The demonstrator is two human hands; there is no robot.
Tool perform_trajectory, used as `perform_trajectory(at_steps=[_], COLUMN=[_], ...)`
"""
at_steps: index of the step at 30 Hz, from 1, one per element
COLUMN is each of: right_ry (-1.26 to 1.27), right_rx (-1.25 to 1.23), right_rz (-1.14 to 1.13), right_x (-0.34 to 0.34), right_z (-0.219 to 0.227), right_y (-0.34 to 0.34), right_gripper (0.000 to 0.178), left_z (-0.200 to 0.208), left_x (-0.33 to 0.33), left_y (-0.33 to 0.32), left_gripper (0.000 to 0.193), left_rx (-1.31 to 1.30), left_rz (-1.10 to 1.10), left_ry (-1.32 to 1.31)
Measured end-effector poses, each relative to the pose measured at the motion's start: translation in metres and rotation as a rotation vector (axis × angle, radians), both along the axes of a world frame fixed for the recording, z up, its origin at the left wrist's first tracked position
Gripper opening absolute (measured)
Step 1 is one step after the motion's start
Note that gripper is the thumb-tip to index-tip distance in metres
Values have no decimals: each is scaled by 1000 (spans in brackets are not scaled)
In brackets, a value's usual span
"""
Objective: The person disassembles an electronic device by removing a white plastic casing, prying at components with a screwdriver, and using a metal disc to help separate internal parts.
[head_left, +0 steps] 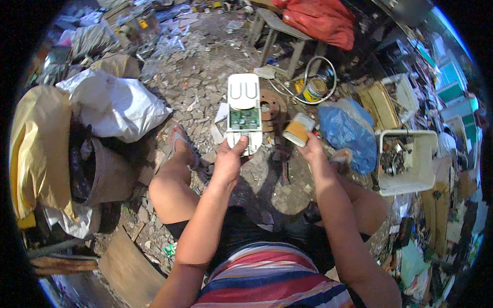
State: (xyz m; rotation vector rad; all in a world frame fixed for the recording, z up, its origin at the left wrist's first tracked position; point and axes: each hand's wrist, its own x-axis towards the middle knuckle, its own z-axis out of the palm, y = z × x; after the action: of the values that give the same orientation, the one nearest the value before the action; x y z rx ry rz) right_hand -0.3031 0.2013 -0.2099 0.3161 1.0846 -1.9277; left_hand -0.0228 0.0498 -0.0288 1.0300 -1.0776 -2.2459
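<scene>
My left hand (pixel 231 155) is closed on the near end of a long white plastic device housing (pixel 243 90), its thumb on top. The middle of the housing is uncovered and a green circuit board (pixel 245 120) shows there. The far end has a rounded white cover with two U-shaped grooves. To the right and apart from it, my right hand (pixel 310 149) grips a small blocky piece (pixel 299 129) with a yellow-brown face and a pale grey end; I cannot make out its kind. A rusty round metal disc (pixel 273 105) lies on the ground just beyond the housing.
A blue plastic bag (pixel 346 134) and a cream bin (pixel 408 186) with dark scrap stand to the right. White (pixel 115 105) and yellow sacks (pixel 41 149) lie left, by a dark-mouthed container (pixel 115 172). A wooden bench (pixel 280 23) bears a red sack (pixel 321 20). Rubble covers the ground.
</scene>
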Motion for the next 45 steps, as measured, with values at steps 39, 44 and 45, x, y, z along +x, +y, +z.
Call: perform_trajectory(at_steps=[39, 44, 45], right_ry=[1643, 1599, 1611], right_rx=[-5, -9, -7], right_rz=[409, 444, 443], right_x=[176, 179, 179], right_z=[251, 252, 253], right_y=[-70, -68, -67], right_gripper=[32, 36, 37], left_z=[19, 21, 22], left_x=[23, 24, 23], left_y=[-25, -23, -23], left_gripper=[84, 84, 84], left_rx=[203, 214, 205], left_rz=[-61, -117, -149], left_ry=[749, 786, 806])
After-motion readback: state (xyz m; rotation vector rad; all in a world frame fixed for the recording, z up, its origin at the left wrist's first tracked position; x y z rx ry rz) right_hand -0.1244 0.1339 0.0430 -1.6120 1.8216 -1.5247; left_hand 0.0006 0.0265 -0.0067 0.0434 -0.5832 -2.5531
